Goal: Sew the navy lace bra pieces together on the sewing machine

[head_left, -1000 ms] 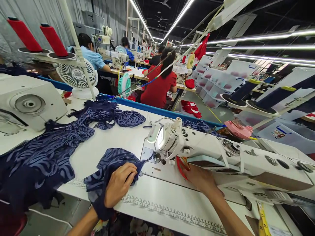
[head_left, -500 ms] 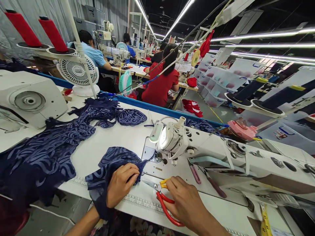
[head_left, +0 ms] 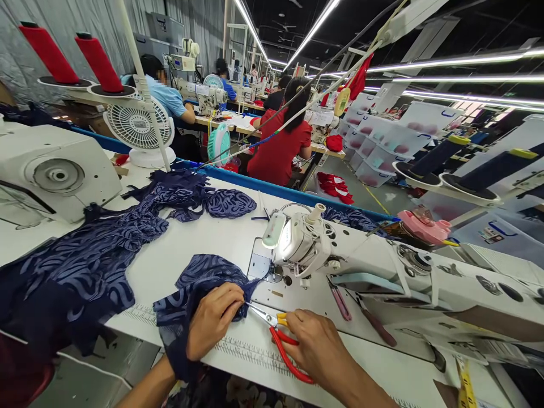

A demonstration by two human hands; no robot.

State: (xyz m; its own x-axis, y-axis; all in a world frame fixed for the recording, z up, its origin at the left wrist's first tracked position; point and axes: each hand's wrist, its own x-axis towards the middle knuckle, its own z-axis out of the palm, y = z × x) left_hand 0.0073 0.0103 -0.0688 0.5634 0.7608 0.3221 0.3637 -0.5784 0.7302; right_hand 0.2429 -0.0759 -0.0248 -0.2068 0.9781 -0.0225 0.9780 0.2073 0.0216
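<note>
A dark navy patterned fabric piece (head_left: 204, 275) lies bunched in front of the sewing machine (head_left: 300, 238), one strip of it running up to the needle area. My left hand (head_left: 216, 320) is closed on the fabric's near right edge, thumb and fingers pinching it. In my right hand (head_left: 317, 345) are scissors (head_left: 291, 360) with red handles and a yellow part by the pivot. Their blades point left, tips at the fabric edge beside my left fingertips. Whether the tips are in the cloth is hidden by its folds.
A heap of navy patterned fabric (head_left: 89, 255) covers the table's left side. Pink-handled tweezers (head_left: 340, 300) lie on the machine bed. A white fan (head_left: 140, 127) and red thread cones (head_left: 100, 62) stand at the back left. Beyond the blue table edge sits a person in red (head_left: 278, 144).
The scissors have moved left and up, so their tips now reach the fabric by my left hand. Their blades look closer together. My left hand keeps its pinch.
</note>
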